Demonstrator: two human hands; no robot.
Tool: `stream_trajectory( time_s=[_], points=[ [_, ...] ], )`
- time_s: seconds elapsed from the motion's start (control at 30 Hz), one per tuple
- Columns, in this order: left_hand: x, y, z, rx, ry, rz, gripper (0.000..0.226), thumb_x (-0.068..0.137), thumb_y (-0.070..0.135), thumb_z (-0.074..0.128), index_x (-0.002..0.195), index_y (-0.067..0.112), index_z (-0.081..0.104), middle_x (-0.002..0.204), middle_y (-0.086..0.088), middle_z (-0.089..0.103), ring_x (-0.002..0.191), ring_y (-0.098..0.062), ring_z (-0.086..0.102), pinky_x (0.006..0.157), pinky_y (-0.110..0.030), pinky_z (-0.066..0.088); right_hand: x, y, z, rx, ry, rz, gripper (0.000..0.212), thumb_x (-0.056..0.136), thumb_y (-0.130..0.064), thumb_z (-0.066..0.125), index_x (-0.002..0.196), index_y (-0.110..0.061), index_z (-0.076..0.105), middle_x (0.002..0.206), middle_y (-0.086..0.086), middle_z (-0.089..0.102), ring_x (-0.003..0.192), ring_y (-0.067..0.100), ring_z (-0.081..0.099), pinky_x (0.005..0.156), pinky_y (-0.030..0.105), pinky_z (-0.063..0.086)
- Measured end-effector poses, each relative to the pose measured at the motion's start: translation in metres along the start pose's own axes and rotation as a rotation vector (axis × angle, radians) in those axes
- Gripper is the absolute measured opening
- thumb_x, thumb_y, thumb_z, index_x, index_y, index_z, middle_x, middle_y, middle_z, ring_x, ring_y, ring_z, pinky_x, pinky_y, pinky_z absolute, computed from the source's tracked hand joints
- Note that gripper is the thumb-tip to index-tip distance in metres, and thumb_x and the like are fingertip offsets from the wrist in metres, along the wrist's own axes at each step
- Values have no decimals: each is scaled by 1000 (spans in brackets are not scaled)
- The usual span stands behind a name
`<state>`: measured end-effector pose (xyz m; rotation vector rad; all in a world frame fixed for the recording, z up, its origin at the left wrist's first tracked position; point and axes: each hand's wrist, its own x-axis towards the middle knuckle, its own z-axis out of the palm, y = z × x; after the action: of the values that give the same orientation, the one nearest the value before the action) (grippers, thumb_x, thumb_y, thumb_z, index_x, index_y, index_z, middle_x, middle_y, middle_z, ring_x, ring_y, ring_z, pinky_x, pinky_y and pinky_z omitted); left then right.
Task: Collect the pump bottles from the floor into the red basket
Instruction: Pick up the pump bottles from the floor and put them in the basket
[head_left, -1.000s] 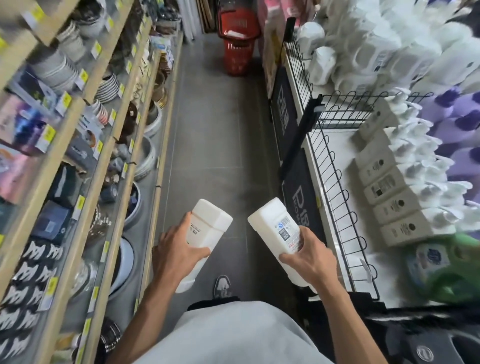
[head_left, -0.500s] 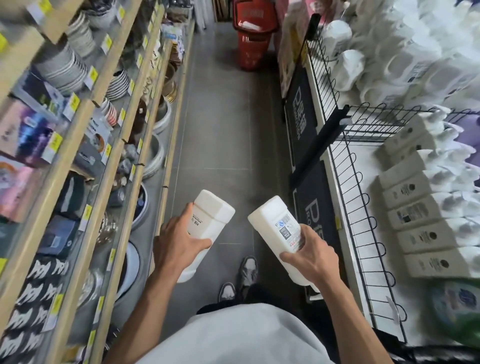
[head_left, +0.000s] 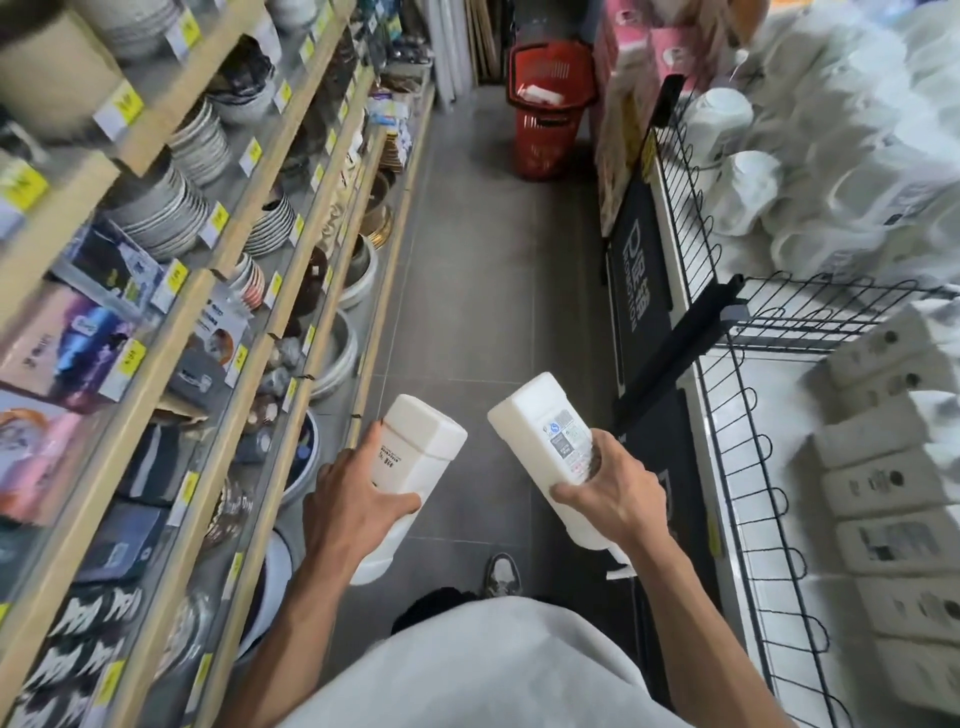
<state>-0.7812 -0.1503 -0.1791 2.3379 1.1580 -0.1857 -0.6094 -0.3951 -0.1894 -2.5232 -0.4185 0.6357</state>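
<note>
Each of my hands carries a white pump bottle, bottom end pointing forward. My left hand grips the plain one around its middle. My right hand grips the other bottle, whose label with a barcode faces up. Their pump ends are hidden below my hands. The red basket stands on the floor far down the aisle, with something white lying inside it.
A grey tiled aisle runs ahead. Wooden shelves of plates, bowls and boxes line the left. On the right a black wire rack holds rows of white bottles and refill bags. My shoe shows below.
I have walked forward along the aisle, so the red basket is closer and larger in view. Both hands keep the same hold on their bottles.
</note>
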Motion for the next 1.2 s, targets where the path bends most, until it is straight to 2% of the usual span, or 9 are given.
stream_trajectory(
  time_s=[0.17, 0.3, 0.43, 0.8, 0.9, 1.03, 1.2],
  points=[
    [29, 19, -1, -4, -11, -16, 107, 66, 45, 80, 155, 43, 20, 123, -1, 59, 110, -30, 55, 85, -44, 51, 33, -7, -15, 13, -4, -13, 58, 60, -55, 73, 107, -42, 42, 93, -17, 62, 82, 14, 64, 77, 37, 55],
    [55, 33, -4, -9, -29, -5, 109, 64, 46, 79, 155, 44, 19, 122, 1, 59, 108, -29, 56, 85, -45, 52, 56, -10, -20, 16, -8, 16, 61, 61, -55, 73, 112, -39, 46, 96, -16, 64, 83, 13, 64, 74, 34, 52],
    [96, 46, -11, 14, -37, 31, 108, 65, 47, 79, 156, 42, 21, 121, 2, 58, 108, -28, 55, 84, -43, 51, 86, -19, -19, 15, -25, 30, 63, 59, -59, 71, 112, -42, 42, 99, -17, 64, 85, 11, 65, 77, 38, 58],
    [214, 85, -42, -59, -90, 95, 103, 45, 59, 65, 141, 49, 29, 108, 2, 64, 93, -31, 60, 79, -47, 55, 168, -71, -52, -25, -6, 37, 67, 60, -52, 76, 120, -38, 50, 106, -18, 67, 92, 14, 66, 82, 35, 52],
    [240, 96, -52, -61, -88, 113, 100, 48, 55, 69, 140, 48, 30, 105, 3, 62, 92, -31, 59, 77, -46, 55, 190, -81, -57, -12, 16, 37, 73, 57, -56, 74, 124, -40, 48, 108, -19, 67, 92, 13, 66, 83, 36, 55],
    [270, 111, -58, -56, -87, 109, 104, 56, 47, 78, 146, 48, 26, 113, 2, 60, 99, -32, 58, 78, -44, 52, 218, -86, -63, 7, 18, 35, 71, 56, -58, 74, 119, -41, 46, 105, -18, 67, 90, 12, 67, 83, 40, 57],
    [302, 133, -61, -60, -118, 105, 95, 49, 53, 70, 136, 47, 34, 105, 3, 62, 93, -31, 60, 77, -47, 55, 257, -87, -75, 21, -9, 39, 73, 60, -56, 76, 125, -41, 45, 105, -19, 66, 90, 10, 67, 82, 37, 58]
  ],
)
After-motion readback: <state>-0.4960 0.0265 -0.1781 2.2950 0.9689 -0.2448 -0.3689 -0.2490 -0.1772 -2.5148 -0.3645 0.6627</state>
